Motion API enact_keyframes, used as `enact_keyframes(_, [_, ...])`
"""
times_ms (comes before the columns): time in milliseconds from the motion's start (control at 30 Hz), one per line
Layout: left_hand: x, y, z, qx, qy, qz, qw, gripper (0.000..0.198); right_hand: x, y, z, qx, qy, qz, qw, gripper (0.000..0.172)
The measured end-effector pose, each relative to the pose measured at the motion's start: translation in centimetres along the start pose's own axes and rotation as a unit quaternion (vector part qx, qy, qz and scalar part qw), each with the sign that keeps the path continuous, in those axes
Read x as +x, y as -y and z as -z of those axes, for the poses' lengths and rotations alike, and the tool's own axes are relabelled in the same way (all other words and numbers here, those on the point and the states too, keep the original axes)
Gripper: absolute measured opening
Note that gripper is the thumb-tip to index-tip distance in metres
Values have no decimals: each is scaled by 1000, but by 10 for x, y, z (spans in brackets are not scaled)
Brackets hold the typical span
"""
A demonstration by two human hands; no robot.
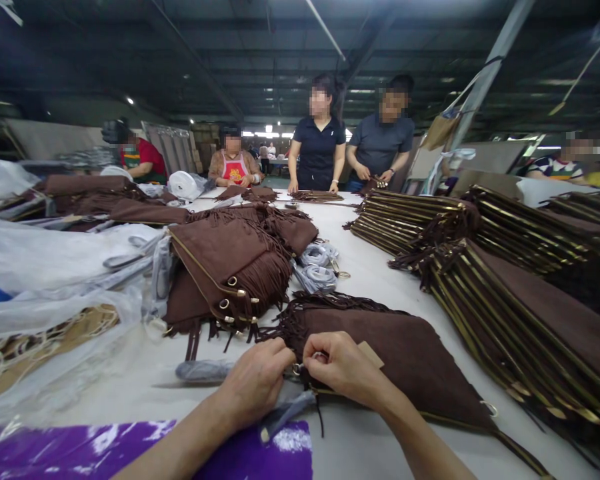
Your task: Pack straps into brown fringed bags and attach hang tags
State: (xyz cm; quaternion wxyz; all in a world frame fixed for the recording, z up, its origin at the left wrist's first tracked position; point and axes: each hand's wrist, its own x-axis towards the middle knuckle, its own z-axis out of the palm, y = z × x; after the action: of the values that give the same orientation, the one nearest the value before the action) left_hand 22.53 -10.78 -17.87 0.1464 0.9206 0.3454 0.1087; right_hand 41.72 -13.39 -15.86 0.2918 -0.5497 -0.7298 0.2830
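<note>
A dark brown fringed bag (390, 347) with a gold zip edge lies flat in front of me, its fringe pointing left and a small tan tag (371, 355) on it. My left hand (260, 373) is closed at the bag's left end, over a strap (203, 371) wrapped in grey plastic film. A small metal clasp (297, 369) shows between my fingertips. My right hand (343, 363) pinches at the bag's left corner, close to the clasp; its fingers partly hide what they grip. The strap's other wrapped part (287, 413) comes out below my left hand.
More brown fringed bags (230, 260) are heaped left of centre, beside coiled wrapped straps (320, 267). Tall stacks of gold-edged bags (520, 333) stand on the right. Clear plastic sheeting (70, 260) and a purple plastic package (260, 453) lie left and near. Several people (317, 147) are across the table.
</note>
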Motion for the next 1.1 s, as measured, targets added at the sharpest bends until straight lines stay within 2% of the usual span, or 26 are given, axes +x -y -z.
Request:
enact_keyframes(100, [-1,-1,4,21,18,-17,999,25,2,1,0,-12,5,-10,1000,18])
enact_keyframes(300, [1,-1,4,102,18,-36,994,5,2,2,0,-26,7,-3,1000,18])
enact_keyframes(433, [5,1,1,135,21,-21,990,11,2,2,-1,-41,0,1,999,19])
enact_keyframes(833, [5,5,-1,139,-18,13,990,11,1,3,-4,-60,-18,20,998,19])
enact_keyframes(1100, [6,2,6,129,-16,34,991,14,1,-2,-6,-34,-32,82,996,16])
